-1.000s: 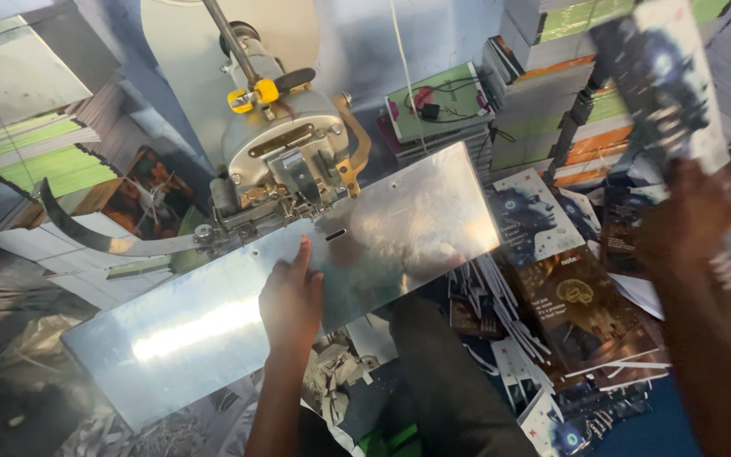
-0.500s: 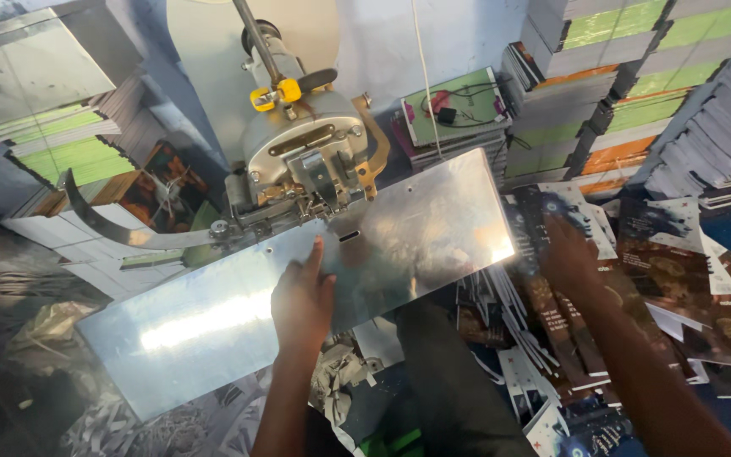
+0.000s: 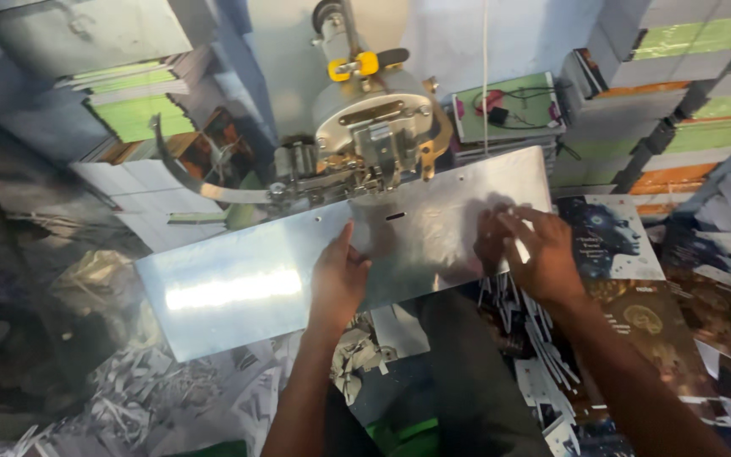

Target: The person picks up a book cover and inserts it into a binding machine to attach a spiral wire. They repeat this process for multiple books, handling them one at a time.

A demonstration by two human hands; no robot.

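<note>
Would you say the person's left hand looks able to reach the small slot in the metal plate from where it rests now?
Probably yes. The left hand lies flat on the metal plate, and the slot sits just beyond its fingertips with bare plate between. The right hand is off to the side, not in the way.

Two bare hands reach forward

The left hand (image 3: pixel 340 275) lies flat, fingers together, pointing to 12 o'clock. The right hand (image 3: pixel 533 250) sits at 3 o'clock, fingers bent, pointing to 10 o'clock.

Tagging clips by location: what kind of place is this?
Probably a small book-binding or print-finishing shop: a stitching-type machine over a metal work plate, stacks of books around it, paper trimmings on the floor.
</note>
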